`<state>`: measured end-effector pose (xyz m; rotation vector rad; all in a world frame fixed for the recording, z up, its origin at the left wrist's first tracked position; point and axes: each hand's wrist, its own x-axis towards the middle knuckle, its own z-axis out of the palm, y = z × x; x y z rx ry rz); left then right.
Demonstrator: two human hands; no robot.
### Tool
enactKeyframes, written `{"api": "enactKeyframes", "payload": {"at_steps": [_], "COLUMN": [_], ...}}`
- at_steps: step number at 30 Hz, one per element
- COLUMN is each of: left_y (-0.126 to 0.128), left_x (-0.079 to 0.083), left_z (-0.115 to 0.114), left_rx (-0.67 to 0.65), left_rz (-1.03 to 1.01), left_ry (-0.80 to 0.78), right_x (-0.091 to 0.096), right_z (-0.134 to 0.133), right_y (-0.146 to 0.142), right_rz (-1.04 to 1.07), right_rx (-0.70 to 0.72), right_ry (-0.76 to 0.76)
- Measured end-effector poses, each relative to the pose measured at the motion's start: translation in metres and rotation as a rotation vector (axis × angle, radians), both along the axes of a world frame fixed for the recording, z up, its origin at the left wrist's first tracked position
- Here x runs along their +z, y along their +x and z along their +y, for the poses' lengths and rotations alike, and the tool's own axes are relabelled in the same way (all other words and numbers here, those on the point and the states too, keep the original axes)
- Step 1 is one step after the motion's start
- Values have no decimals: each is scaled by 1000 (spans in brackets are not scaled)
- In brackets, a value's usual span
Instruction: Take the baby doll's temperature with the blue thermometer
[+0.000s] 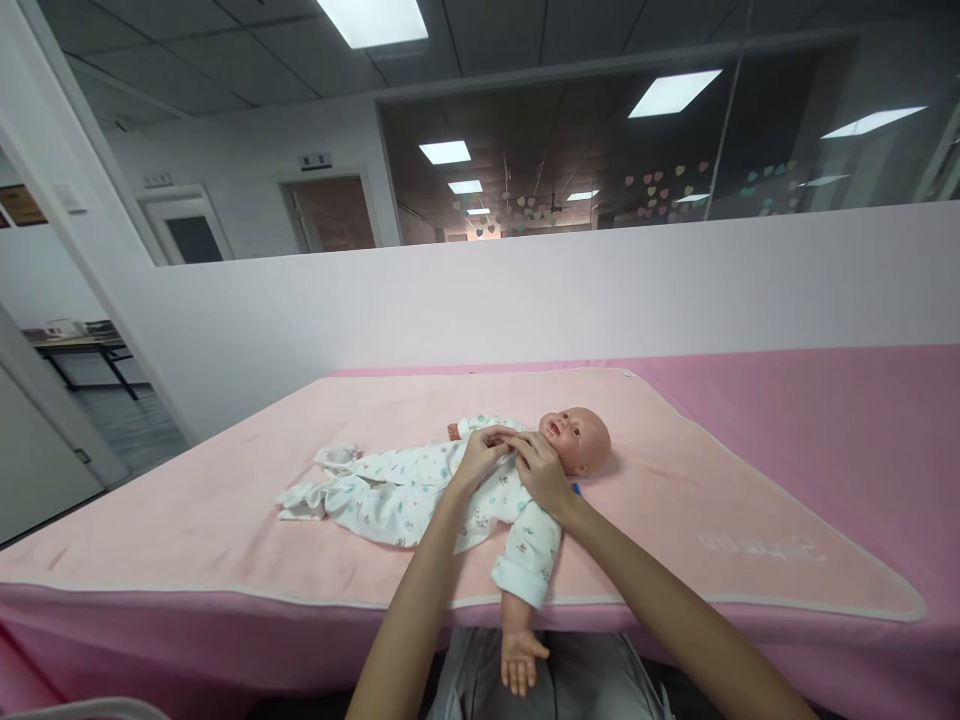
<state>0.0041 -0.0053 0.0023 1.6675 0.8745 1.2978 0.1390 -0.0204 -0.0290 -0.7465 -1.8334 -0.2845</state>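
Note:
A baby doll [589, 440] lies on its back with its head to the right. It is dressed in a white patterned onesie [405, 515] with long sleeves; the empty-looking leg ends stretch to the left. My left hand [484, 455] and my right hand [538, 468] meet at the upper chest, just below the doll's chin. Both have their fingers bent and closed on the cloth near the collar, with fingertips almost touching. What exactly is between the fingertips is hidden. The doll's near arm [517, 610] hangs over the front edge, its bare hand palm up.
Under the doll is a peach mat [225, 470] with a pale border, laid on a pink-covered table [862, 430]. A small blue piece [576, 489] shows beside the doll's shoulder. A white half wall [600, 300] with glass above stands behind the table.

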Motion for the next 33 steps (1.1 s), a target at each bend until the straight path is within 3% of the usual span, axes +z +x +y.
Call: {"api": "enactKeyframes", "payload": {"at_steps": [2, 6, 8, 13, 16, 23, 33], "left_y": [-2, -13, -22, -46, -52, -50, -41], "left_x": [0, 3, 4, 10, 13, 5, -11], "left_z": [-2, -12, -16, -19, -19, -22, -23], "left_rx": [31, 240, 258, 43, -7, 97, 374], "left_rz": [115, 385, 423, 379, 379, 231, 215], "left_ry": [79, 291, 296, 82, -6, 9, 297], "right_x": [-1, -3, -3, -1, -1, -3, 0], "right_z": [1, 1, 1, 0, 1, 1, 1], "right_y": [0, 0, 0, -1, 0, 0, 2], "right_rz": [11, 22, 11, -9, -13, 20, 16], "right_rx": [13, 7, -4, -30, -28, -8, -21], "right_ry": [30, 90, 96, 80, 85, 31, -91]}}
